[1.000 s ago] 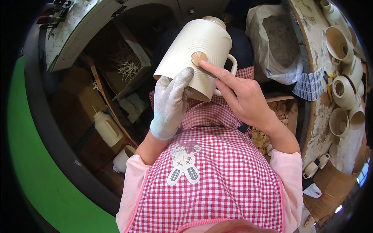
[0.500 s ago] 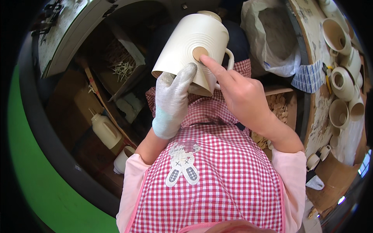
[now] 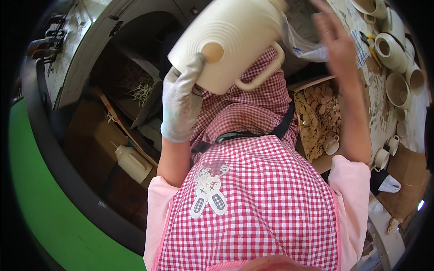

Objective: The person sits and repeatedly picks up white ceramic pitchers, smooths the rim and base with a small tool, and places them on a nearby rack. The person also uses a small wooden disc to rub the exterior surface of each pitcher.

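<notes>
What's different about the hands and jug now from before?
The bare right hand has left the round tan disc and moved away to the right. The cream jug has turned clockwise, its handle now facing more toward the person. The gloved left hand still grips the jug.

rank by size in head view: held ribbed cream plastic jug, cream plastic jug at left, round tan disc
1. Held ribbed cream plastic jug
2. Cream plastic jug at left
3. Round tan disc

Head-worn fisheye, looking down at hands [image 3: 183, 99] [image 3: 338, 49], near.
</notes>
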Action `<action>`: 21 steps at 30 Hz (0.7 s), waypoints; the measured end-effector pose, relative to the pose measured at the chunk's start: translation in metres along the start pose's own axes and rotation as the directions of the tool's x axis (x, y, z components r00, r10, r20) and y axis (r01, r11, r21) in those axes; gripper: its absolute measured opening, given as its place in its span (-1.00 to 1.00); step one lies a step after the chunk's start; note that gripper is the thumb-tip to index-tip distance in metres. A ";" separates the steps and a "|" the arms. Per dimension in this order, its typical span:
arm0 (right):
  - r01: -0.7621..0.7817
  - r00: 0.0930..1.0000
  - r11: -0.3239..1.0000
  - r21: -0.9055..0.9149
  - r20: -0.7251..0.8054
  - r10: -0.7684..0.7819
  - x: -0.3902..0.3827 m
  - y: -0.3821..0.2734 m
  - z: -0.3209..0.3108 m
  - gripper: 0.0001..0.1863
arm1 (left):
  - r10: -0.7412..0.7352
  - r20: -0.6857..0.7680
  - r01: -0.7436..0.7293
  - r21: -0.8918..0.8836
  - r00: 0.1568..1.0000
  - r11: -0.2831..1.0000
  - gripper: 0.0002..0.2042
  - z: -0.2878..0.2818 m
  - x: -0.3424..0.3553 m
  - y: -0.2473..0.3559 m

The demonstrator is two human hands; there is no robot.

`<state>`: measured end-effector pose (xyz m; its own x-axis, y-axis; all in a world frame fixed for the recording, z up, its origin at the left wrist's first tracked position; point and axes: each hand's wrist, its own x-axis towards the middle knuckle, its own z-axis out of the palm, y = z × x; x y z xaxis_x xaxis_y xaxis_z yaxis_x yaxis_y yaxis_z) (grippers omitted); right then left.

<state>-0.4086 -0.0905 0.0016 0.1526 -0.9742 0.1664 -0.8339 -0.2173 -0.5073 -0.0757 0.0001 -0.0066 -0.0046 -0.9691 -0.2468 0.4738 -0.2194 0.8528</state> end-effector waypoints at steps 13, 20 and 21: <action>0.088 0.928 0.875 -0.475 -0.281 -0.246 0.087 0.141 -0.028 -0.41 | -0.001 -0.002 0.001 -0.205 1.000 0.979 -0.60 -0.030 0.007 -0.032; -0.260 0.945 0.373 0.891 0.314 -0.091 0.062 -0.088 0.091 -0.14 | 0.042 -0.077 -0.071 -0.429 0.996 0.900 -0.61 -0.053 0.006 0.008; -0.250 0.939 0.281 0.927 0.303 -0.161 0.066 -0.099 0.098 -0.13 | -0.016 -0.109 -0.037 -0.474 0.994 0.880 -0.60 -0.058 0.004 0.008</action>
<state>-0.2645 -0.1389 -0.0201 0.4379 -0.8989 -0.0180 0.2193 0.1262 -0.9675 -0.0207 0.0004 -0.0272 0.0838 -0.9472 -0.3095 0.8342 -0.1032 0.5418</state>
